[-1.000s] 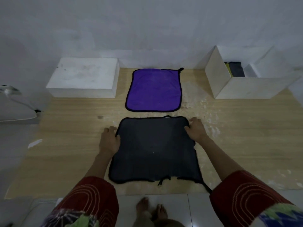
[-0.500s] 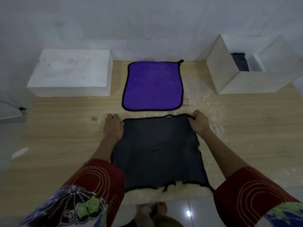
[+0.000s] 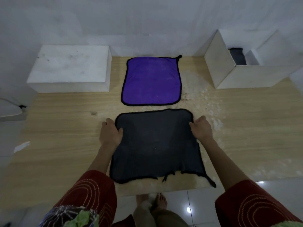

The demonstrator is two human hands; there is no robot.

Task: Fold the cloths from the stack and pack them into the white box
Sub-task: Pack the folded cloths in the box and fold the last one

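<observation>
A dark grey cloth [image 3: 155,145] with a black hem lies spread flat on the wooden table, near the front edge. My left hand [image 3: 110,133] grips its left edge near the far corner, thumb over the fabric. My right hand [image 3: 200,128] pinches the right edge near the far corner with curled fingers. Beyond it a purple cloth [image 3: 151,81] lies flat. The open white box [image 3: 229,76] stands at the back right with a dark folded cloth [image 3: 237,56] inside.
A closed white block [image 3: 70,68] sits at the back left against the wall. The wooden table [image 3: 62,128] has pale worn patches to the right of the cloths. My bare feet [image 3: 152,202] show on the tiled floor below the table's front edge.
Both hands slid a little back along the grey cloth's side edges from its far corners and closed on the fabric. The camera shifted slightly.
</observation>
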